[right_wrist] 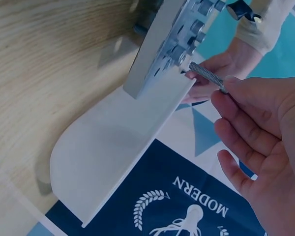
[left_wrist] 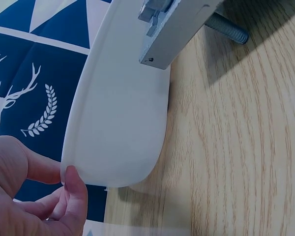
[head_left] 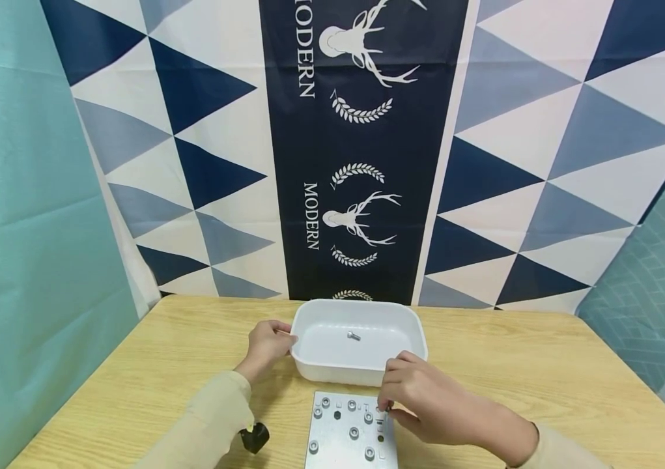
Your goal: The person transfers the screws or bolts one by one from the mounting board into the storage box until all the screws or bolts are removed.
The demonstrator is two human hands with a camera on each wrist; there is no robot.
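Note:
My left hand (head_left: 266, 346) grips the left rim of a white plastic tray (left_wrist: 118, 113), thumb and fingers pinching its edge. Inside the tray lies one metal bolt (head_left: 353, 336). Between thumb and index finger my right hand (head_left: 426, 396) pinches another bolt (right_wrist: 205, 74) by its head end; in the right wrist view its threaded shank points at the metal plate (right_wrist: 146, 59). This plate stands in front of the tray and bears several socket-head bolts (head_left: 353, 432) and some open holes (head_left: 380, 438). The right hand is over the plate's far right corner.
A wooden table (head_left: 203, 339) carries everything. Beneath the plate a bolt's threaded end (left_wrist: 228, 28) sticks out, with the plate raised above the table. A black object (head_left: 254, 437) is at the left sleeve. Behind the table hangs a patterned cloth (head_left: 355, 143).

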